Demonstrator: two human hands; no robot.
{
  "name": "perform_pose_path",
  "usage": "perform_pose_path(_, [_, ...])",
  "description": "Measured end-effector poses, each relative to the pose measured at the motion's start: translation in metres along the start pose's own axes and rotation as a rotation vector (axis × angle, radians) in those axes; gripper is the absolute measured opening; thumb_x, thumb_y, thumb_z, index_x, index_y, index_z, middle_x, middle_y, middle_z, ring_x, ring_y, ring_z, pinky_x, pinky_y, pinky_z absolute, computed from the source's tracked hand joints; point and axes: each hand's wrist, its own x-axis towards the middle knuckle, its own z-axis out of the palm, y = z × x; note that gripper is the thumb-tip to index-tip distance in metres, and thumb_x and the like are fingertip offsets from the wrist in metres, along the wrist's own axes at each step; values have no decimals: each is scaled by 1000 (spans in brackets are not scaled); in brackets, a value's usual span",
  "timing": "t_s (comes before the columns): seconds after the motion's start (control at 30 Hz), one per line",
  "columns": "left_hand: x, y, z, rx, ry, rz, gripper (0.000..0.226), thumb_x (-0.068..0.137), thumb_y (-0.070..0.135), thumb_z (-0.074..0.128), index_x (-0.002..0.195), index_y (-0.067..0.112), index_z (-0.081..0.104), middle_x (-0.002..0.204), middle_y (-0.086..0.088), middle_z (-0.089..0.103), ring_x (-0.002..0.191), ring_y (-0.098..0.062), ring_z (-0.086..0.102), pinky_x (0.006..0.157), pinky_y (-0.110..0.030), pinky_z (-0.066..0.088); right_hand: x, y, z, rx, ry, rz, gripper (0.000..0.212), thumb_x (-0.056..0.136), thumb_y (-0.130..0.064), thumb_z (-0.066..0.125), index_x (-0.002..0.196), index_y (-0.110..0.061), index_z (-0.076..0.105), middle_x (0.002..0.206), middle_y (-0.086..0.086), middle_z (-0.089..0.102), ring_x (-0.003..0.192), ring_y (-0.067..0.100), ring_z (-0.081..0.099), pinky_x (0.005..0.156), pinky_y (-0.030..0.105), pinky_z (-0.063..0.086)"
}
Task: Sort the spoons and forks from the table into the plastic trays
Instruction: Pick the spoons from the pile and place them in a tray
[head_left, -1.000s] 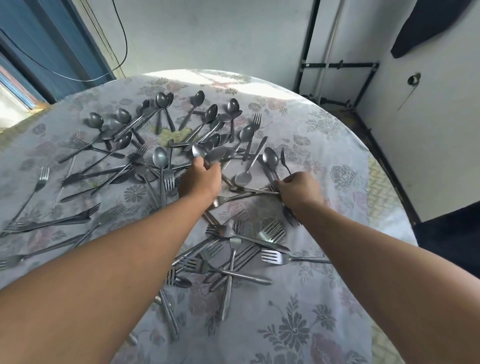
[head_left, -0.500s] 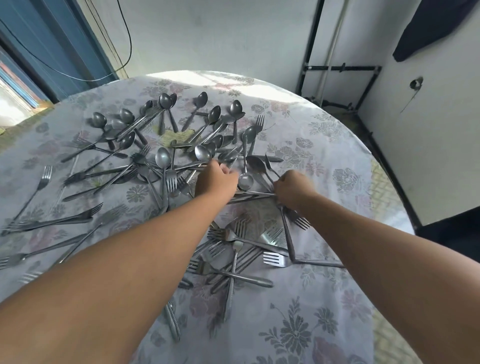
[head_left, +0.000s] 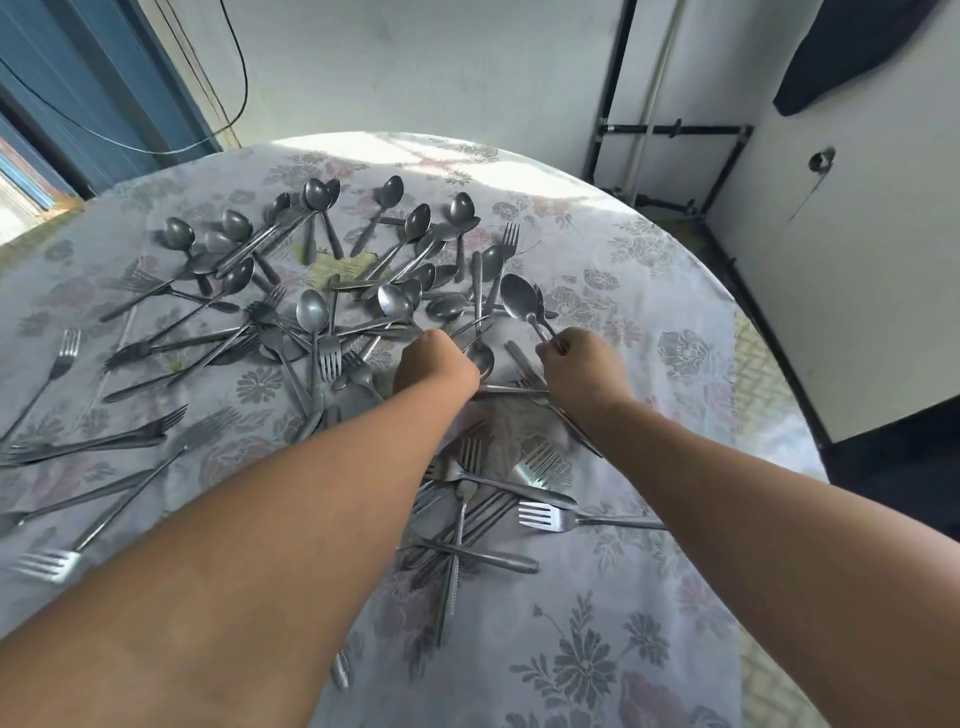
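Right hand (head_left: 576, 366) has lifted a spoon (head_left: 521, 301) at frame centre, pinching its handle | left hand (head_left: 434, 364) clenched among cutlery, contents not discernible.

1. No text, label, brand, number or sign can be read anywhere in the head view.
2. The tablecloth (head_left: 597, 649) carries only a printed flower pattern, with no lettering.
3. The spoons (head_left: 311, 312) and forks (head_left: 540, 517) show bare metal; any stamp on their handles is too small to tell.
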Motion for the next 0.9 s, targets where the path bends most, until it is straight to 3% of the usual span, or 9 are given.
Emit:
perform_pose_path(0.07, [-1, 0, 0, -8, 25, 12, 28, 90, 26, 78, 107, 10, 64, 113, -6, 69, 94, -27, 64, 67, -34, 42, -3, -6, -1, -10, 56, -24, 20, 99, -37, 57, 97, -20, 66, 87, 3, 67, 85, 30, 62, 67, 32, 40])
perform_pose_path(0.13, [-6, -1, -1, -3, 23, 58, 37, 87, 44, 78, 101, 16, 58, 103, -2, 65, 88, -26, 59, 66, -33, 41, -7, -13, -3, -27, 86, -70, 17, 99, -37, 56, 102, -24, 68, 87, 1, 64, 84, 29, 60, 68, 32, 39])
perform_pose_path(0.2, [-9, -3, 1, 25, 27, 80, 49, 81, 56, 80, 100, 17, 57, 96, 0, 61, 84, -24, 57, 62, -32, 38, -10, -21, -4, -55, 93, -111, 14, 99, -36, 56, 96, -26, 65, 86, 0, 62, 83, 28, 57, 67, 32, 37])
perform_pose_path(0.3, [-7, -1, 4, 34, 13, 54, 39, 86, 36, 82, 111, 13, 64, 111, -5, 69, 97, -28, 65, 69, -33, 45, -11, -27, -3, -94, 99, -147, 19, 98, -37, 59, 85, -24, 57, 83, 0, 62, 81, 29, 57, 66, 33, 36])
perform_pose_path(0.37, [-5, 1, 0, 0, -31, 0, 39, 88, 22, 79, 122, 8, 64, 123, -10, 68, 110, -29, 66, 77, -33, 51, -12, -30, 0, -87, 88, -161, 20, 96, -39, 61, 84, -23, 59, 83, 0, 65, 82, 28, 60, 67, 35, 44])
perform_pose_path(0.47, [0, -3, -3, -134, -52, -51, 34, 95, 14, 66, 127, 7, 61, 126, -11, 67, 113, -30, 65, 84, -34, 53, -13, -32, 3, -59, 62, -160, 18, 94, -40, 63, 91, -23, 67, 83, -1, 69, 81, 27, 64, 72, 38, 55])
perform_pose_path(0.63, [-5, -18, -22, -448, 162, -117, 19, 99, 14, 55, 116, 11, 60, 117, -4, 68, 106, -28, 65, 88, -38, 53, -22, -35, 9, 13, 39, -142, 19, 98, -39, 60, 94, -20, 63, 76, -4, 62, 78, 25, 62, 62, 33, 42])
perform_pose_path(0.77, [-12, -39, -55, -514, 341, -75, 15, 101, 20, 52, 109, 13, 62, 103, -2, 67, 91, -25, 62, 78, -35, 50, -39, -46, 15, 91, 47, -133, 23, 98, -40, 58, 107, -19, 59, 86, 1, 66, 80, 28, 63, 70, 39, 52])
perform_pose_path(0.9, [-26, -77, -89, -465, 384, 3, 13, 98, 25, 54, 93, 14, 59, 87, -2, 61, 67, -17, 52, 55, -31, 31, -65, -71, 18, 125, 91, -152, 24, 97, -26, 58, 120, -18, 57, 87, -1, 65, 71, 19, 59, 63, 33, 43])
